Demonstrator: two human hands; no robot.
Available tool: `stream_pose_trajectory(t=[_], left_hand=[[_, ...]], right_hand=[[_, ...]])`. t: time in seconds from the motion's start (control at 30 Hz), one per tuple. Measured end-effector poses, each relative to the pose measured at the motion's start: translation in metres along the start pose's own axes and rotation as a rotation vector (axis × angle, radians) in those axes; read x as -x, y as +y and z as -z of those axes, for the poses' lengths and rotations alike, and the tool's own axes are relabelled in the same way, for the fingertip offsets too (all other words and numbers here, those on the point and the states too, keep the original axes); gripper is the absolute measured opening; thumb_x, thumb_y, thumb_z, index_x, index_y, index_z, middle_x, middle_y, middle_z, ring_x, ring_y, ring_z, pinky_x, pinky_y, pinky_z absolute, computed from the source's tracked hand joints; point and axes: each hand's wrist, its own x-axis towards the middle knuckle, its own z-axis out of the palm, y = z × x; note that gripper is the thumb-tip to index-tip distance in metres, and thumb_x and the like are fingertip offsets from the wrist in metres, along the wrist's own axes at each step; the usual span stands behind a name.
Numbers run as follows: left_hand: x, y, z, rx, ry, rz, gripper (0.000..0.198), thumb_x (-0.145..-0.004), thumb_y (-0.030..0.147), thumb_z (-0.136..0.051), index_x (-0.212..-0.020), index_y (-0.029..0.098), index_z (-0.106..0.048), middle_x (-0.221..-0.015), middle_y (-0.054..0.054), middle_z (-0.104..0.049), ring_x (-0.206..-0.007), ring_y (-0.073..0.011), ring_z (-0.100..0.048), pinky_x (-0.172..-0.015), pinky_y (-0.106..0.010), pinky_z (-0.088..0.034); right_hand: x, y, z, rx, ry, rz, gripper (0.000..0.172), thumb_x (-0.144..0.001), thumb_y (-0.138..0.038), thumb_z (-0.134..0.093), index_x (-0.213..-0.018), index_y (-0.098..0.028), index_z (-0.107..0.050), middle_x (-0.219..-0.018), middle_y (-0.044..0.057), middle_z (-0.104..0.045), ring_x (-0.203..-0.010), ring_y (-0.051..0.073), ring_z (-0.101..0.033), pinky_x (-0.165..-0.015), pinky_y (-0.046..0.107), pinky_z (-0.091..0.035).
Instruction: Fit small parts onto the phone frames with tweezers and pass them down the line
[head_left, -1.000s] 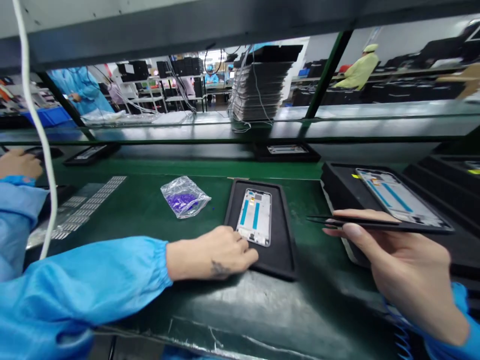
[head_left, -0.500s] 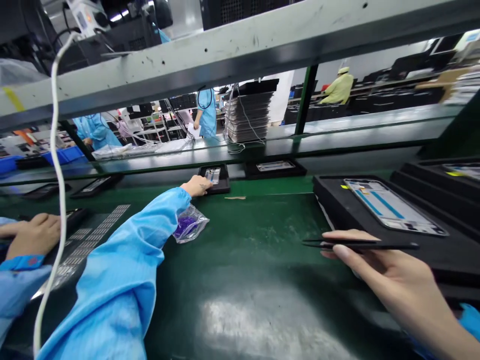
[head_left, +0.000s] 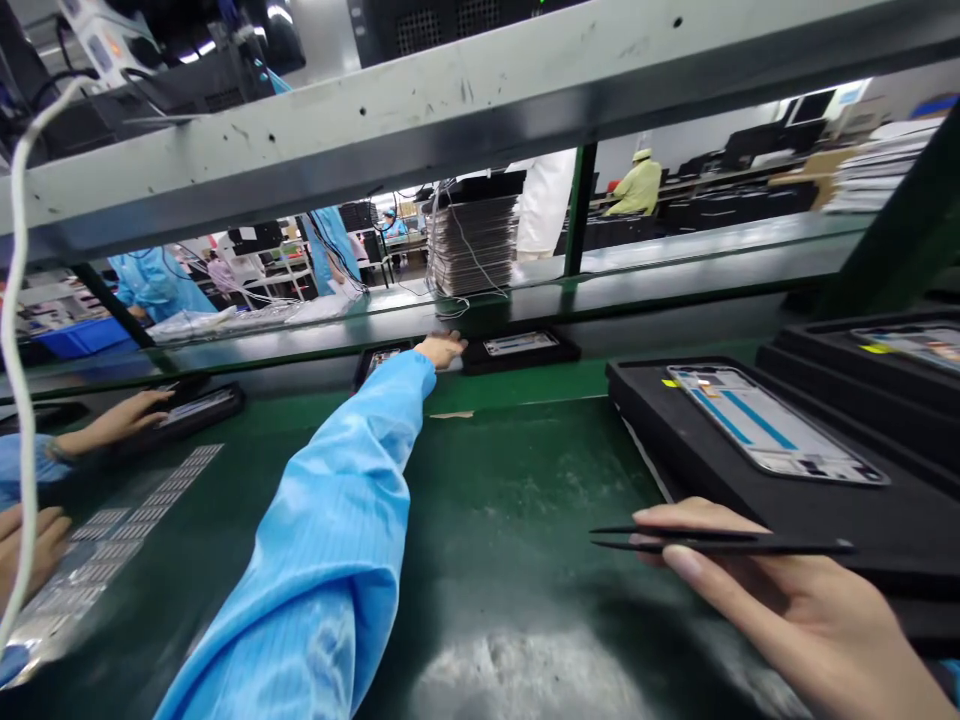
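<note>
My left hand [head_left: 441,350] is stretched far forward over the belt, between two black foam trays, close to the left end of the right-hand foam tray [head_left: 472,366]. It is smeared by motion, so its grip is unclear. A pale phone frame [head_left: 521,344] lies in that tray. The left-hand foam tray [head_left: 361,374] is partly covered by my sleeve. In my right hand [head_left: 757,560] a pair of black tweezers [head_left: 795,546] is pinched, its tips slightly apart and pointing left. Just beyond it, a larger phone frame [head_left: 780,425] with blue strips rests on a black foam block [head_left: 637,400].
On the left, a co-worker's hand [head_left: 112,425] touches another tray [head_left: 199,415]; sheets of small parts [head_left: 150,515] lie nearby. A white cable [head_left: 19,330] hangs at the left edge. A metal beam [head_left: 420,105] crosses overhead. More foam trays [head_left: 810,350] are stacked right.
My left hand has left the left-hand tray and moved right toward the other one. My sleeve now covers where the purple plastic bag lay. My right hand still holds the tweezers.
</note>
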Motion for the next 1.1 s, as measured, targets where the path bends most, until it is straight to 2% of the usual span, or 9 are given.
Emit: stream_pose_trajectory(t=[0.2,0.4,0.5,0.63,0.7,0.8,0.87,0.97,1.1], left_hand=[[-0.007,0.029,-0.016,-0.028,0.078,-0.052,0.036,-0.098,0.035,-0.062,-0.128,0.016,-0.059,-0.128,-0.011,-0.06,-0.111,-0.0244,-0.063,-0.093,-0.046,-0.055],[0.028,0.025,-0.005,-0.005,0.063,-0.184,0.032,-0.098,0.034,-0.061,-0.124,0.016,-0.06,-0.124,-0.01,-0.062,-0.107,-0.0227,-0.064,-0.091,-0.044,-0.056],[0.068,0.033,0.01,0.016,0.082,-0.27,0.028,-0.098,0.019,-0.058,-0.125,0.014,-0.059,-0.119,-0.011,-0.063,-0.108,-0.0235,-0.062,-0.093,-0.04,-0.052],[0.143,0.07,0.028,0.066,0.118,-0.374,0.038,-0.091,0.003,-0.053,-0.126,0.017,-0.056,-0.118,-0.012,-0.061,-0.105,-0.023,-0.06,-0.089,-0.034,-0.046],[0.185,0.097,0.035,0.095,0.125,-0.43,0.035,-0.091,0.005,-0.055,-0.122,0.019,-0.057,-0.111,-0.009,-0.062,-0.095,-0.0219,-0.061,-0.083,-0.033,-0.045],[0.243,0.14,0.04,0.168,0.222,-0.558,0.016,-0.1,0.015,-0.047,-0.112,0.017,-0.057,-0.094,-0.006,-0.06,-0.075,-0.0195,-0.057,-0.067,-0.033,-0.043],[0.274,0.166,0.041,0.252,0.274,-0.625,0.015,-0.103,0.018,-0.042,-0.104,0.015,-0.057,-0.087,-0.005,-0.056,-0.07,-0.0183,-0.054,-0.061,-0.033,-0.042],[0.307,0.199,0.042,0.374,0.318,-0.685,0.016,-0.102,0.016,-0.042,-0.096,0.014,-0.057,-0.08,-0.003,-0.051,-0.064,-0.0166,-0.051,-0.053,-0.032,-0.04],[0.326,0.226,0.04,0.463,0.376,-0.689,0.021,-0.099,0.015,-0.043,-0.088,0.016,-0.061,-0.073,-0.002,-0.047,-0.06,-0.0149,-0.05,-0.048,-0.031,-0.036]], right_hand=[[0.003,0.014,0.002,-0.064,-0.065,0.09,0.021,-0.078,-0.052,-0.073,-0.082,-0.033,-0.08,-0.082,0.001,-0.08,-0.069,0.022,-0.077,-0.059,0.025,-0.064],[0.002,0.014,0.005,-0.077,-0.084,0.021,0.026,-0.078,-0.056,-0.072,-0.081,-0.032,-0.08,-0.081,0.002,-0.08,-0.063,0.021,-0.076,-0.059,0.028,-0.064],[0.002,0.012,0.007,-0.104,-0.096,-0.026,0.033,-0.075,-0.062,-0.072,-0.077,-0.03,-0.08,-0.08,0.004,-0.08,-0.065,0.023,-0.076,-0.059,0.029,-0.064],[0.0,0.017,0.007,-0.118,-0.094,-0.121,0.032,-0.074,-0.06,-0.074,-0.081,-0.03,-0.079,-0.079,0.005,-0.079,-0.065,0.024,-0.076,-0.064,0.031,-0.064],[0.0,0.02,0.005,-0.161,-0.078,-0.177,0.029,-0.075,-0.056,-0.075,-0.088,-0.03,-0.079,-0.081,0.004,-0.079,-0.068,0.023,-0.076,-0.069,0.031,-0.063],[0.0,0.016,-0.001,-0.278,-0.056,-0.25,0.028,-0.074,-0.053,-0.078,-0.091,-0.03,-0.078,-0.084,0.003,-0.078,-0.074,0.023,-0.076,-0.075,0.032,-0.061],[-0.001,0.006,-0.008,-0.347,-0.069,-0.273,0.028,-0.073,-0.051,-0.08,-0.09,-0.028,-0.078,-0.084,0.003,-0.077,-0.073,0.022,-0.075,-0.076,0.032,-0.061],[-0.006,-0.013,-0.025,-0.415,-0.131,-0.237,0.024,-0.074,-0.044,-0.082,-0.089,-0.026,-0.078,-0.085,0.001,-0.076,-0.07,0.019,-0.074,-0.074,0.03,-0.059],[-0.02,-0.036,-0.057,-0.492,-0.235,-0.173,0.02,-0.077,-0.039,-0.081,-0.088,-0.023,-0.077,-0.076,0.0,-0.074,-0.067,0.015,-0.071,-0.069,0.027,-0.057]])
